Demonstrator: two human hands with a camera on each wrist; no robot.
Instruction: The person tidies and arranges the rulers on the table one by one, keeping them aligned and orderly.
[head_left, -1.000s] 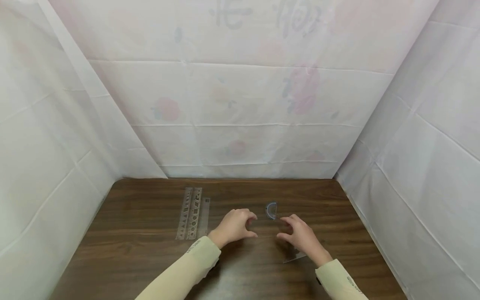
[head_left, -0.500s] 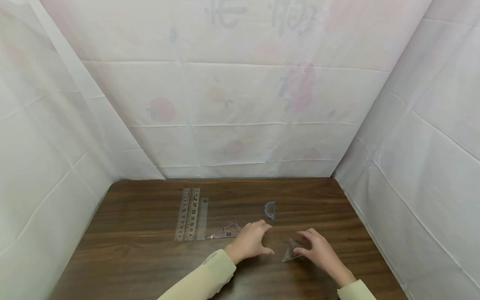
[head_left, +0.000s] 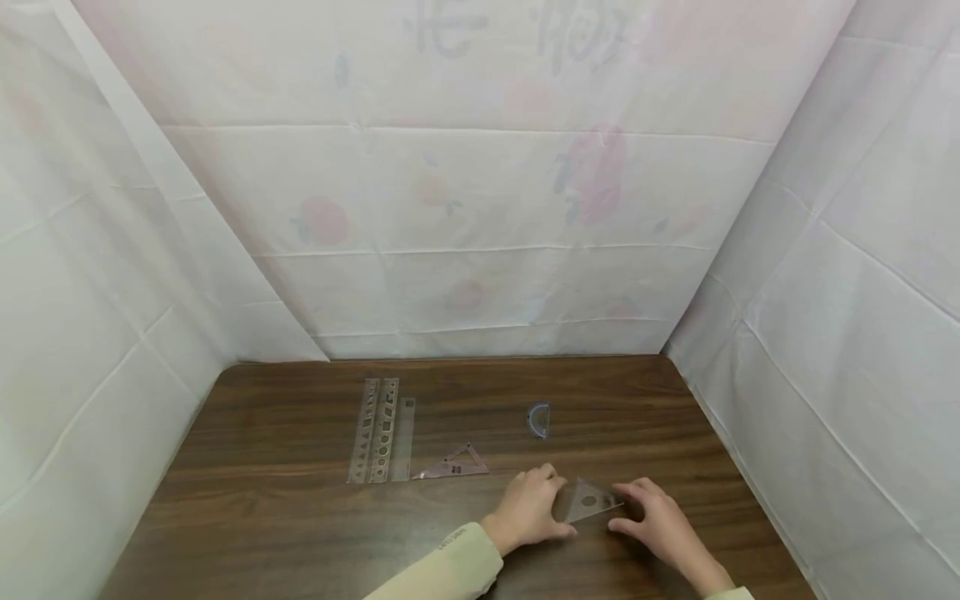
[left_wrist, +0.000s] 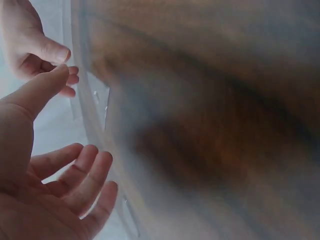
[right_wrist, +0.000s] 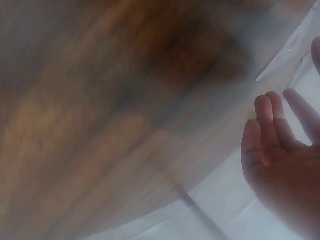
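A clear set square [head_left: 582, 492] with a round hole lies on the table between the two hands in the head view. My left hand [head_left: 527, 510] is at its left side, with thumb and fingers spread apart near the edge. At the right corner is my right hand [head_left: 660, 523], its thumb and fingers parted around the tip. Loosely bent, separated fingers show on the left hand [left_wrist: 60, 190] in the left wrist view. In the right wrist view, the fingers of my right hand [right_wrist: 280, 145] extend with nothing between them.
A purplish set square [head_left: 438, 472] lies left of the hands, beside a plain clear ruler [head_left: 403, 442] and two stencil rulers [head_left: 362, 442] standing parallel. Farther back is a small blue-marked protractor [head_left: 538, 420]. White curtains [head_left: 480, 292] enclose the brown wooden table [head_left: 285, 517].
My left hand has moved right and nearer the body, uncovering the purplish set square. My right hand has shifted right and nearer, so the clear set square now shows between both hands.
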